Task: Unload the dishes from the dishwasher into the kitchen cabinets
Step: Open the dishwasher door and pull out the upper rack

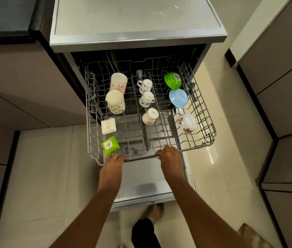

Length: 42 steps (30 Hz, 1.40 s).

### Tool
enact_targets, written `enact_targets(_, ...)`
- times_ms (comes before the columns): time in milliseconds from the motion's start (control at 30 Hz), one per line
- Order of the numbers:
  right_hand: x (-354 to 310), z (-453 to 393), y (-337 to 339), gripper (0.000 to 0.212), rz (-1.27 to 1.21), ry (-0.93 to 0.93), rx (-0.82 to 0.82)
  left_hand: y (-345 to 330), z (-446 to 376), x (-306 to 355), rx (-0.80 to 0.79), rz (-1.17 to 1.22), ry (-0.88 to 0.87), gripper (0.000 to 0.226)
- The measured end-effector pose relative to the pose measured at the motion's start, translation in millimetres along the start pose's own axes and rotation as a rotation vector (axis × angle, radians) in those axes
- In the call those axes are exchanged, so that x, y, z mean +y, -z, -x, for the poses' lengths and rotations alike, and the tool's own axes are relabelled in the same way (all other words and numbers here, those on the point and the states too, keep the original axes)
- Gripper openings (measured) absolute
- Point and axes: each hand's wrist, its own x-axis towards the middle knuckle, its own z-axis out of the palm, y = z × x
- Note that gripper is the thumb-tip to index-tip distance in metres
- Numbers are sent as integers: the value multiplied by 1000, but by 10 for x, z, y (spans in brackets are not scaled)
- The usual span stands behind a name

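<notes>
You had both hands on the front rail of the rack (198,111), which stood pulled out over the open door (141,178) of the dishwasher (138,31). Your left hand (114,161) curled its fingers over the rail near the left corner, just beside the green cup (110,145). Your right hand (169,154) gripped the same rail right of the middle, fingers wrapped over the wire.

The dishes all sat in the rack. Down the left side stood two tall patterned tumblers (115,102), then a white square cup (108,125), then the green one. Three small floral cups (147,99) ran down the middle row. On the right lay a green bowl (173,80), a blue bowl (178,98) touching it, and a white floral bowl (186,123) nearer you.
</notes>
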Motion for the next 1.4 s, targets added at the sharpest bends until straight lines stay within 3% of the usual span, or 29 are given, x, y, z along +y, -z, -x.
enact_targets(967,-95,617,-147,22,-71,-60,-11,74,601,25,-40,16,66,29)
enact_targets(1167,-67,644,-191,20,-103,-61,-10,36,646,-21,-39,-54,-13,49)
enact_targets(1400,-42,744,-273,35,-80,-27,-25,-66,713,-117,42,-143,-173,39)
